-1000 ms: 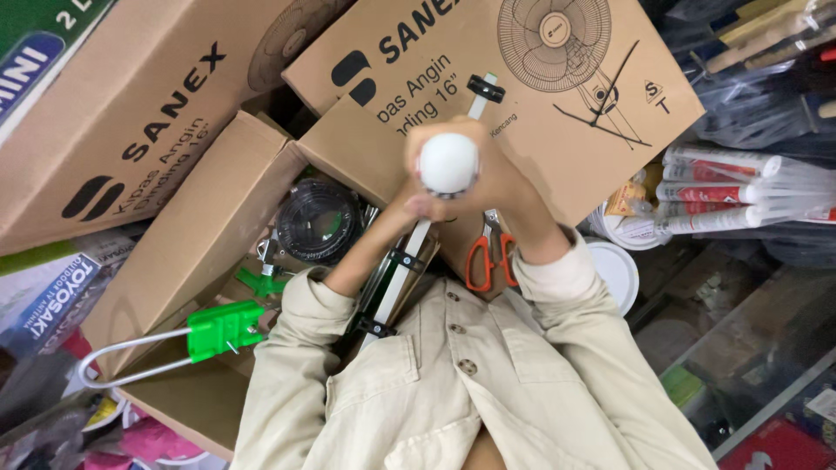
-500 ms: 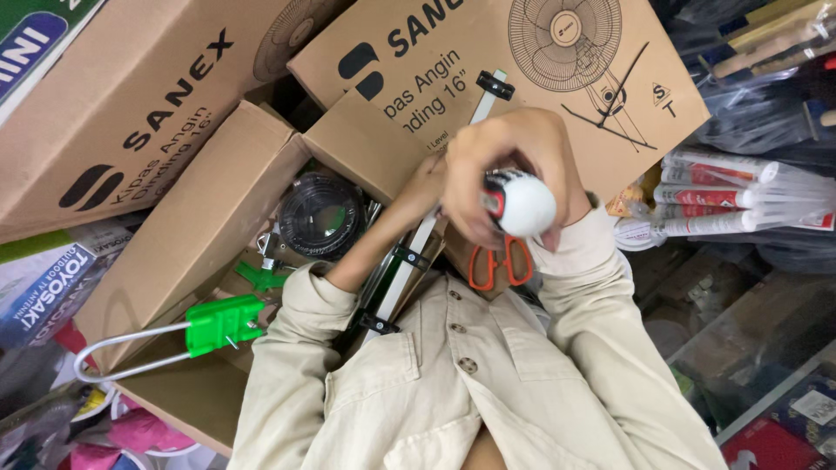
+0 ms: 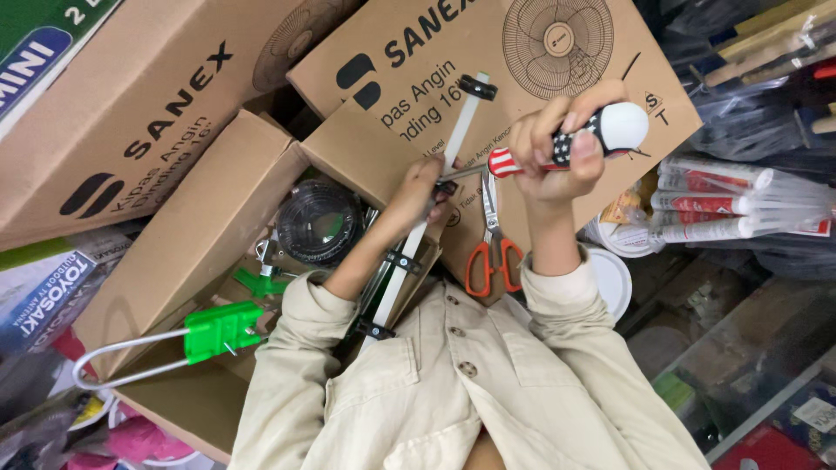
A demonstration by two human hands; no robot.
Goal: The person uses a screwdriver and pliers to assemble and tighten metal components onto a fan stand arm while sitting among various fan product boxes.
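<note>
The right hand [image 3: 557, 144] is closed in a full fist around the handle of a screwdriver [image 3: 566, 148], a handle patterned in red and white stripes and white dots on dark, ending in a rounded white cap that sticks out past the knuckles. Holding it this way lets the palm push along the tool's length; the metal shaft runs leftward from the fist toward the other hand, nearly level.

The left hand [image 3: 418, 193] wraps around a long pale rod [image 3: 409, 252] fitted with black clamps, pinching it about midway so it stays put where the screwdriver's tip arrives. The tip meets the rod right at the left thumb, at a small dark fitting; whether it sits in a screw I cannot tell from here. So the rod lies just left of the right fist, a shaft's length away, slanting from the person's chest up to a black end cap.

Beneath the hands rests a pair of orange-handled scissors [image 3: 492, 252], lying on a cardboard carton [image 3: 418, 52] printed with a fan drawing. Left of the rod, an open box [image 3: 200, 244] holds a coil of dark wire [image 3: 318, 222] and a green plastic clamp on a metal loop [image 3: 218, 331]. To the right lie white sealant tubes [image 3: 731, 204].
</note>
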